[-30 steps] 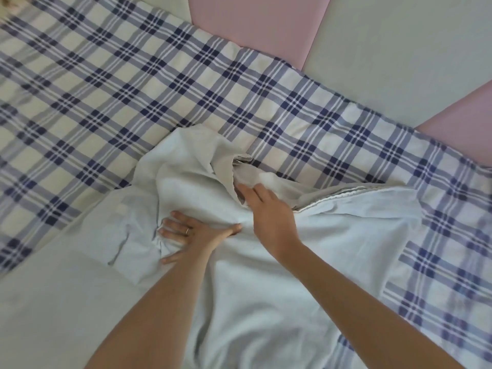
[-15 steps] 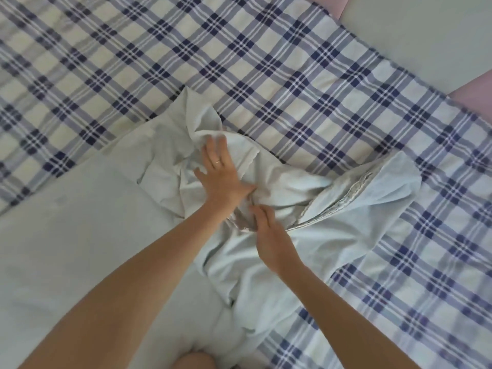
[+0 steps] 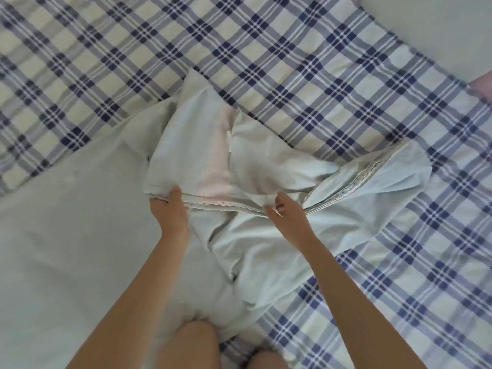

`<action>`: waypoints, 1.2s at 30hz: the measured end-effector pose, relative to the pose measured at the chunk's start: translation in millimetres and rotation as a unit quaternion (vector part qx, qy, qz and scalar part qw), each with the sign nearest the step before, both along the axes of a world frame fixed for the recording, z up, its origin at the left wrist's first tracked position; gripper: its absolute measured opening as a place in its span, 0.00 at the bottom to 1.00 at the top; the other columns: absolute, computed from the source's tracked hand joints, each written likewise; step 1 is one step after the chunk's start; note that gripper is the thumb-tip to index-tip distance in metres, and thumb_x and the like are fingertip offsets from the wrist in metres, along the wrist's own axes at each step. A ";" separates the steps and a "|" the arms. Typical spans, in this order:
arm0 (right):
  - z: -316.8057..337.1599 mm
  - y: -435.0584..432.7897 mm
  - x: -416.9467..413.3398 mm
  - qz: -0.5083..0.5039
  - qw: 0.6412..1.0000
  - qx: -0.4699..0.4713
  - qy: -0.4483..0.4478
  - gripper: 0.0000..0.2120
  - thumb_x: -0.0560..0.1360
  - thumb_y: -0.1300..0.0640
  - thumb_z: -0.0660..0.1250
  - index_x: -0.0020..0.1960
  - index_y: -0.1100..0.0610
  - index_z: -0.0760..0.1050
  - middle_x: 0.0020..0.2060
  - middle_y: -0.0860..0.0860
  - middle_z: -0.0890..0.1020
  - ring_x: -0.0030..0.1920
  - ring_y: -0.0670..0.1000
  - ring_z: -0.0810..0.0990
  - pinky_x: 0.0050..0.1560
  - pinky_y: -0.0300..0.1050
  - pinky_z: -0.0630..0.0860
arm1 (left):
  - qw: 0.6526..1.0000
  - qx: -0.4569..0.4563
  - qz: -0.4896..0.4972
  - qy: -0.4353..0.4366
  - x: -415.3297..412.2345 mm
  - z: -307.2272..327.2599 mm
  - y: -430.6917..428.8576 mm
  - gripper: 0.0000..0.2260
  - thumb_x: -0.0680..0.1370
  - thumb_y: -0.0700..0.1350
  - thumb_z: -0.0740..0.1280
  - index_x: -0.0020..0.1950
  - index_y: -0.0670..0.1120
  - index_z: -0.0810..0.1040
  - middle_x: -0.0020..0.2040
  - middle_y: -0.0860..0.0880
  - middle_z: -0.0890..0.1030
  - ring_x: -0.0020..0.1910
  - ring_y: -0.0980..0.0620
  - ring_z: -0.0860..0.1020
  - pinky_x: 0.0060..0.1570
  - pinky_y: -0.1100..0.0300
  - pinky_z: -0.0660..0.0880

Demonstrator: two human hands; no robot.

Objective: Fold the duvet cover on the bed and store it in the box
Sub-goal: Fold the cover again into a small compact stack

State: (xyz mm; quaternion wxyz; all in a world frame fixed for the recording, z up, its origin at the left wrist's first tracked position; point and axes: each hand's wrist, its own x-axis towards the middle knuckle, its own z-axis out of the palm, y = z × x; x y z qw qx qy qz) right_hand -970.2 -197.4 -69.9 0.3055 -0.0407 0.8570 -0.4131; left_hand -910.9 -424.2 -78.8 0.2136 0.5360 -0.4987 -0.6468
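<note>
A pale blue-grey duvet cover [image 3: 80,235] lies crumpled across the bed, with a lace-trimmed edge [image 3: 221,205] running across the middle and a faint pink patch above it. My left hand [image 3: 169,209] grips that trimmed edge at its left end, fingers tucked under the cloth. My right hand [image 3: 286,213] pinches a bunch of the same edge about a forearm's width to the right. The stretch of cloth between my hands is lifted slightly. No box is in view.
A blue, white and cream plaid sheet [image 3: 306,62] covers the bed behind and to the right. A pale padded wall panel [image 3: 439,27] stands at the top right. My knees [image 3: 194,342] show at the bottom edge.
Both hands left the bunched middle of the cover and moved nearer to me, taking hold of the lace-trimmed edge. The view has shifted closer and down.
</note>
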 end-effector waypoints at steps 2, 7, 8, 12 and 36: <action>8.6 0.9 -1.5 -0.038 0.999 -0.019 -0.024 0.10 0.77 0.55 0.65 0.42 0.59 0.69 0.34 0.49 0.73 0.34 0.48 0.70 0.34 0.34 0.66 | 1.000 -0.008 0.000 -0.029 9.4 0.1 -0.4 0.18 0.75 0.33 0.65 0.64 0.43 0.71 0.61 0.43 0.78 0.59 0.44 0.78 0.57 0.48 0.76; 35.8 2.5 -7.1 -0.153 0.980 -0.128 -0.008 0.10 0.78 0.58 0.64 0.40 0.58 0.67 0.30 0.45 0.69 0.32 0.45 0.65 0.35 0.40 0.65 | 0.999 0.005 0.007 -0.053 14.2 9.0 -1.4 0.15 0.74 0.29 0.64 0.56 0.44 0.71 0.47 0.48 0.78 0.43 0.53 0.77 0.32 0.66 0.77; 40.8 0.4 -10.0 -0.176 0.974 -0.145 0.005 0.09 0.79 0.58 0.64 0.42 0.61 0.68 0.31 0.49 0.69 0.33 0.46 0.66 0.35 0.42 0.65 | 0.998 0.016 0.009 -0.053 14.8 10.8 -1.8 0.14 0.74 0.29 0.64 0.54 0.44 0.72 0.45 0.50 0.77 0.41 0.54 0.77 0.32 0.65 0.76; 68.9 -20.3 -26.8 -0.236 0.949 -0.199 0.060 0.13 0.78 0.54 0.63 0.43 0.63 0.64 0.34 0.55 0.66 0.34 0.50 0.64 0.32 0.48 0.67 | 0.999 0.006 0.011 -0.045 14.6 17.5 -4.6 0.18 0.71 0.27 0.63 0.52 0.47 0.69 0.46 0.51 0.75 0.44 0.54 0.76 0.52 0.51 0.77; 72.8 -56.5 36.4 -0.059 0.942 -0.154 0.293 0.12 0.77 0.59 0.62 0.56 0.55 0.81 0.55 0.46 0.82 0.51 0.47 0.77 0.50 0.40 0.76 | 0.953 -0.024 -0.303 0.013 -2.7 124.3 110.3 0.10 0.80 0.41 0.62 0.39 0.45 0.74 0.33 0.55 0.77 0.36 0.62 0.77 0.36 0.73 0.71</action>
